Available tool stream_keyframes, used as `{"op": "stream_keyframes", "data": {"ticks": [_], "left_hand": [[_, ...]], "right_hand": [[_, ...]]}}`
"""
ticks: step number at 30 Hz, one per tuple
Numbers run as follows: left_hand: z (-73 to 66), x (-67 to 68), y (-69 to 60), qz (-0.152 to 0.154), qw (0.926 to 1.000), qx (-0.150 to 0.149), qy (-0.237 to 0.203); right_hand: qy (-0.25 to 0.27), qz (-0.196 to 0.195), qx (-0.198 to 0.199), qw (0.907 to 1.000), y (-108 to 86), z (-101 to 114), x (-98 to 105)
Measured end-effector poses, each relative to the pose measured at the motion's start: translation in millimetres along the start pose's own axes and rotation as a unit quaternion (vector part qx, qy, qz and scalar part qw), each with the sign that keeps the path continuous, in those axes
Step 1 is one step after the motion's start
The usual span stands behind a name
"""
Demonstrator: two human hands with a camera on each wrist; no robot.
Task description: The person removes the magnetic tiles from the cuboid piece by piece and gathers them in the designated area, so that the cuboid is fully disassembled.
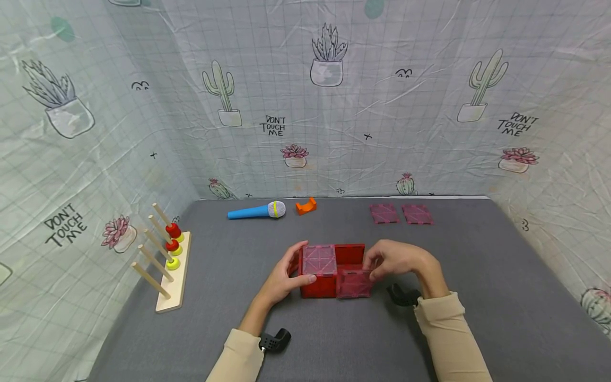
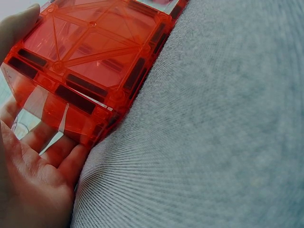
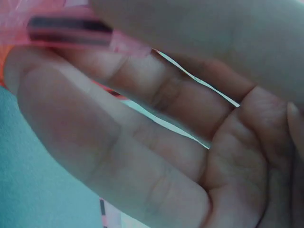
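A box built of clear red magnetic tiles (image 1: 319,289) sits in the middle of the table, with two compartments side by side. Its left compartment is covered by a pink magnetic tile (image 1: 319,259); the right one shows no cover. My left hand (image 1: 280,280) grips the box's left side, the thumb along the front top edge. In the left wrist view the fingers lie behind the clear red wall (image 2: 88,57). My right hand (image 1: 398,258) pinches another pink magnetic tile (image 1: 353,285) at the front of the right compartment. The right wrist view shows only this tile's edge (image 3: 71,31).
Two pink tiles (image 1: 384,213) (image 1: 417,214) lie at the back right. A blue toy microphone (image 1: 250,212) and an orange piece (image 1: 306,206) lie at the back. A wooden peg board (image 1: 173,289) with red and yellow rings stands at the left. Printed cloth (image 1: 363,175) hangs behind the table.
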State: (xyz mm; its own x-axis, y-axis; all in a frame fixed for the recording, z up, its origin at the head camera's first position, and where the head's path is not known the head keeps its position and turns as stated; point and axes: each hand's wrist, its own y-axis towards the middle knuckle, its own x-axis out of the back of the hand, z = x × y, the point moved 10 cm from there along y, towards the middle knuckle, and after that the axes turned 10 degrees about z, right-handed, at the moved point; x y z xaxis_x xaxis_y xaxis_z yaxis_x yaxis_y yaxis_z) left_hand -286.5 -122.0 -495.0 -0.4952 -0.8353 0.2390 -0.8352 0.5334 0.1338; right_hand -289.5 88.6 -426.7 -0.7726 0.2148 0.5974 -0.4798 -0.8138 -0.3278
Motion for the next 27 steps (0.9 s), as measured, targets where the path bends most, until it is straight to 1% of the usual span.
{"op": "stream_keyframes", "data": {"ticks": [9, 13, 17, 23, 27], "left_hand": [[2.8, 0.3, 0.3, -0.007, 0.9999, 0.010, 0.003], [3.0, 0.3, 0.2, -0.009, 0.9999, 0.011, 0.004], [3.4, 0.7, 0.1, -0.009, 0.9999, 0.009, 0.002], [2.4, 0.3, 0.0, -0.006, 0.9999, 0.009, 0.000], [2.2, 0.2, 0.0, -0.006, 0.9999, 0.010, 0.002]], "right_hand": [[0.009, -0.028, -0.005, 0.9996, -15.7, -1, 11], [0.023, -0.044, -0.012, 0.9987, -21.5, -3, 16], [0.044, -0.061, -0.004, 0.9972, -27.2, -3, 21], [0.041, -0.095, 0.010, 0.9946, -34.2, -5, 30], [0.050, -0.121, 0.012, 0.9913, -38.4, -7, 36]]}}
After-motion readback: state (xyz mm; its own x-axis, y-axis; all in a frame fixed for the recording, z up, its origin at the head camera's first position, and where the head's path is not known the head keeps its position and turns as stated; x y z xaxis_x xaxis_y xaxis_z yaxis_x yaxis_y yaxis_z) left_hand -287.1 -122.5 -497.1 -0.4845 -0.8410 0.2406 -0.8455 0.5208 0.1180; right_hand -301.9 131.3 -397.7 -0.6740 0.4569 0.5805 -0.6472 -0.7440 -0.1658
